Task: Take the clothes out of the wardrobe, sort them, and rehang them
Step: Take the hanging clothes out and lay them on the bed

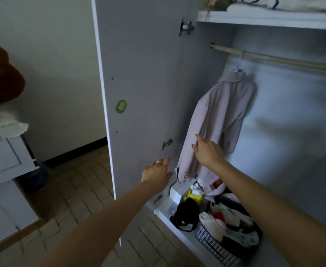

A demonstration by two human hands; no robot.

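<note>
**Wardrobe interior, one garment on the rail**

- Wardrobe (pixel 285 120): grey-white, door (pixel 139 93) swung wide to the left. Two hinges show on the door's inner face, and a small green ring-shaped fitting (pixel 121 106) is stuck to it.
- Rail (pixel 274 58): wooden, running under the top shelf (pixel 264 19). Folded pale fabric lies on that shelf.
- Coat (pixel 220 120): pale pink-lilac, long, on a thin wire hanger (pixel 239 61) hooked near the rail's left end. Its hem reaches the clutter on the wardrobe floor.
- Right hand (pixel 207 150): reaches in and pinches the coat's front edge at about mid-length, thumb and fingers curled on the cloth.
- Left hand (pixel 157 171): released, fingers straight, ring on one finger, lying at the inner face of the door near its lower hinge; contact with the panel cannot be told.
- Wardrobe floor: a checked basket (pixel 216 245) heaped with mixed fabric, a black item (pixel 186 213) beside it, a yellow bag (pixel 194 196) and a white box (pixel 174 190) behind.
- Room, left: white cabinet (pixel 2 160) with pale cloth and a brown plush object (pixel 0 78) on top; brick-pattern floor (pixel 77 189).
</note>
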